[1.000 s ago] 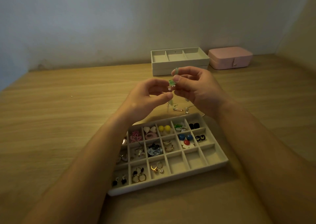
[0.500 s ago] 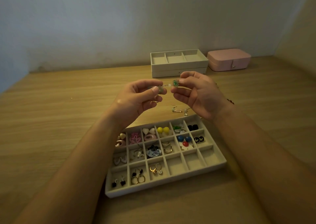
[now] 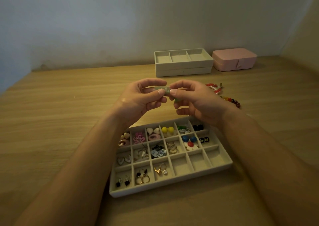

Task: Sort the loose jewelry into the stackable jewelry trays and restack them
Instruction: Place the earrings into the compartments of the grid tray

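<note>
Above the table, my left hand [image 3: 138, 98] and my right hand [image 3: 195, 103] meet fingertip to fingertip, each pinching a small pale green earring [image 3: 165, 90]; a green bead [image 3: 176, 100] hangs under my right thumb. Below them lies a beige compartment tray [image 3: 222, 167], most cells filled with pairs of earrings, several cells at the right front bare. Two more beige trays [image 3: 183, 70] stand stacked at the back by the wall.
A closed pink jewelry box [image 3: 233, 59] sits right of the stacked trays. Beaded bracelets [image 3: 215, 87] in red, white and amber lie on the wooden table behind my right hand. A tiny white speck [image 3: 74, 97] rests at the left.
My hands, which had drawn apart with one green piece each, have come back together until the fingertips touch. The view has shifted, so the bracelets now show at the right.
</note>
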A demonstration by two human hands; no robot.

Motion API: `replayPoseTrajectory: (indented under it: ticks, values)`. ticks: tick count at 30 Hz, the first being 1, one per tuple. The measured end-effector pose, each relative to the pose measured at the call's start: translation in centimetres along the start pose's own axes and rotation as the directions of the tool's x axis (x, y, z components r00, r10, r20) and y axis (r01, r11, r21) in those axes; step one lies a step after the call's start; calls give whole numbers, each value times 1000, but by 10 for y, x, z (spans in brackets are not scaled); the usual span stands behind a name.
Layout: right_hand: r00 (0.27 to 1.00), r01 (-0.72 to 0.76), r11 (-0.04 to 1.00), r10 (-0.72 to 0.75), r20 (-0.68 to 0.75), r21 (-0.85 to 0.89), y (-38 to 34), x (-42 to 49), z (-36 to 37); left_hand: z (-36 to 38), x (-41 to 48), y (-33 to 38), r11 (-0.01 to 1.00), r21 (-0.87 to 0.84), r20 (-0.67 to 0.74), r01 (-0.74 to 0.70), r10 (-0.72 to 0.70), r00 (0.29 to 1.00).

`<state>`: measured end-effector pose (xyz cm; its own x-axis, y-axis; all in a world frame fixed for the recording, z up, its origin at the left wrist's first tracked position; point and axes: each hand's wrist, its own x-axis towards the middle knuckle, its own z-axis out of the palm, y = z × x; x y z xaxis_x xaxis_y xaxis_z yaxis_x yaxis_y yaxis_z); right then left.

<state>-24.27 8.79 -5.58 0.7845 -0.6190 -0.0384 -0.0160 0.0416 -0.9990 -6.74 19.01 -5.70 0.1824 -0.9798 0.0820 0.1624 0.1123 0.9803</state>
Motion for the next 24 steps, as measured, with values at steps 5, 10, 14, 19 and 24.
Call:
replayPoseTrajectory:
  ticks: [5,10,14,19,24]
  values:
    - [997,42,999,-41,-62,24,2,2,-3,1,0,0,1000,-3,-39,12,-12,999]
    - [996,61,993,-54,-69,101,1,2,-7,0,2,0,999,-34,-48,33,-35,998]
    - [997,63,989,-57,-55,132,0,2,-6,-1,2,0,995,-93,-40,42,-46,998]
    - [998,52,981,-47,-32,188,0,2,-5,-4,4,-1,991,-131,-53,6,-13,999]
    - [999,46,974,-51,18,222,-1,1,-4,-4,3,-2,996,-85,-7,7,-7,1000]
